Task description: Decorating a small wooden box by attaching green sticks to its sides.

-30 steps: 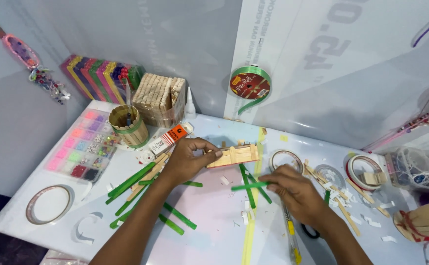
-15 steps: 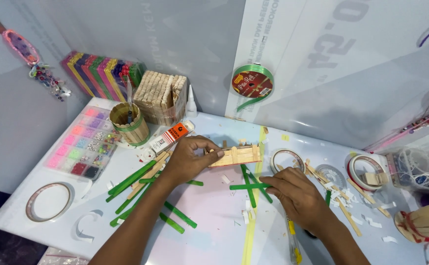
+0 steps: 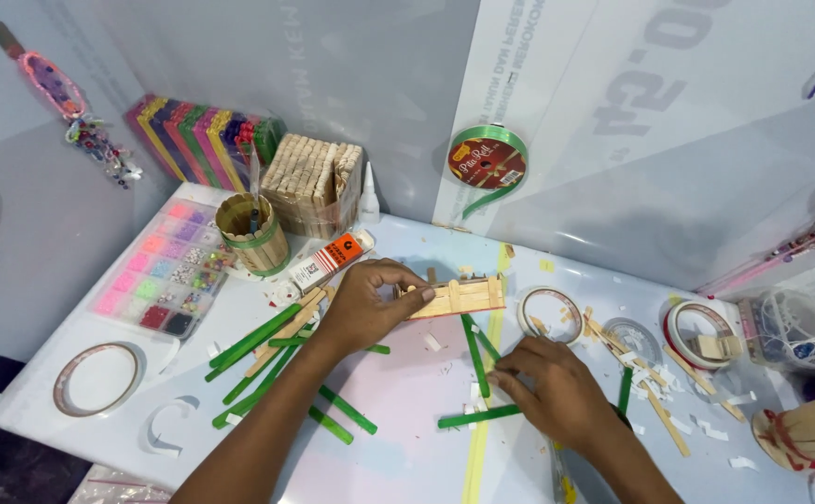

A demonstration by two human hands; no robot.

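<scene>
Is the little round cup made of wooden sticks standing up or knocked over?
Standing up. The round wooden-stick cup with a green band shows its open top.

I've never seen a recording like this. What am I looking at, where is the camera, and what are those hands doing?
No machine here: a person wears a camera on the head, looking down at their own hands over a white table. The left hand grips a small plain wooden stick frame. The right hand presses on green craft sticks. Around them lie tape rolls, a glue tube, a bead box and a stick-built cup.
</scene>
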